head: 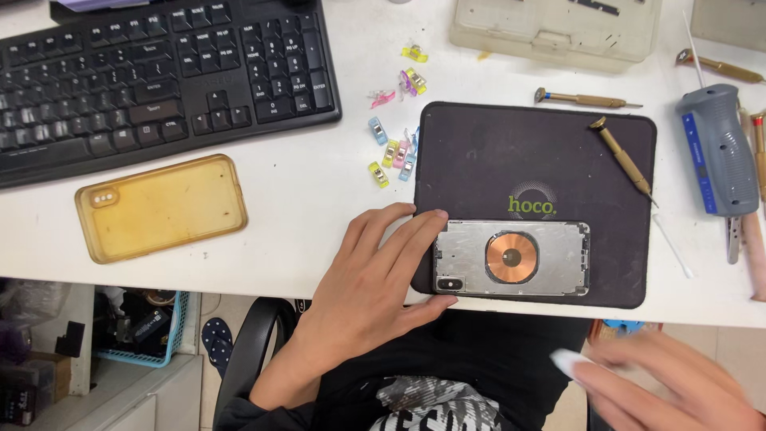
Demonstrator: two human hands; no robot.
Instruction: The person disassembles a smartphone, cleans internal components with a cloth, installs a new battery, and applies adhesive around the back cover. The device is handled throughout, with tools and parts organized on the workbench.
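An opened phone back housing (527, 257), silver with a round copper coil, lies on a dark mat (495, 152) near the table's front edge. My left hand (375, 279) rests flat with its fingers spread, fingertips touching the housing's left end and steadying it. My right hand (678, 387) is low at the bottom right, below the table edge, blurred, and pinches a small white thing (568, 363) between its fingers; what it is I cannot make out.
A black keyboard (152, 76) sits at the back left, a yellowed phone case (159, 207) in front of it. Several small coloured clips (395, 148) lie left of the mat. Screwdrivers (622, 160), a grey-blue tool (718, 148) and a plastic box (554, 32) stand right and behind.
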